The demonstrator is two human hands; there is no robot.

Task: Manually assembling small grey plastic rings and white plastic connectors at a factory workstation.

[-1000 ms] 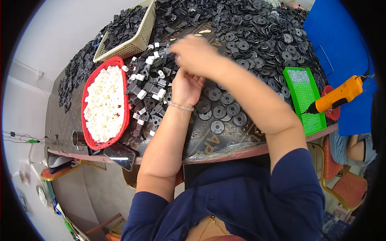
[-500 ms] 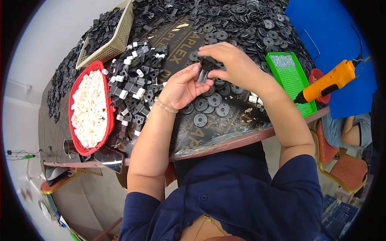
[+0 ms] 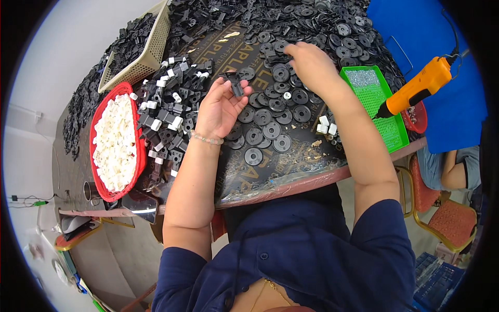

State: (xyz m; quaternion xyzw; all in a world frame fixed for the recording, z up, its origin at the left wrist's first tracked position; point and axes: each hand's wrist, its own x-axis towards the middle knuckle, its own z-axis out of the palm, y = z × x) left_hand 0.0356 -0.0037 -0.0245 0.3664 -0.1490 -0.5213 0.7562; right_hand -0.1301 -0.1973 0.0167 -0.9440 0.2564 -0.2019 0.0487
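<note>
The left grip (image 3: 221, 112) is closed on a small black part (image 3: 236, 88), pinched between thumb and fingers above the table (image 3: 260, 174); a beaded bracelet (image 3: 205, 138) circles the wrist just behind it. Well to its right and a little farther from the body, the right grip (image 3: 314, 67) reaches palm down, its fingertips at the black discs (image 3: 280, 73) — whether they have caught one, I cannot tell. More of these discs lie loose between the two grips and toward the body, one with a small white round piece (image 3: 287, 95) on it; a dense heap (image 3: 322, 28) spreads beyond the right grip.

Just left of the left grip is a pile of black pieces with white ends (image 3: 166, 117). Past that pile stands a red basket (image 3: 141, 151) of white pieces, with a cream basket (image 3: 153, 54) of black parts farther from the body. Nearer the body than the right grip sit a few white blocks (image 3: 327, 126). To that grip's right lies a green tray (image 3: 371, 99) — an orange power screwdriver (image 3: 423, 86) slants over it, tip toward the grip — and a red dish (image 3: 423, 122) beside the tray.
</note>
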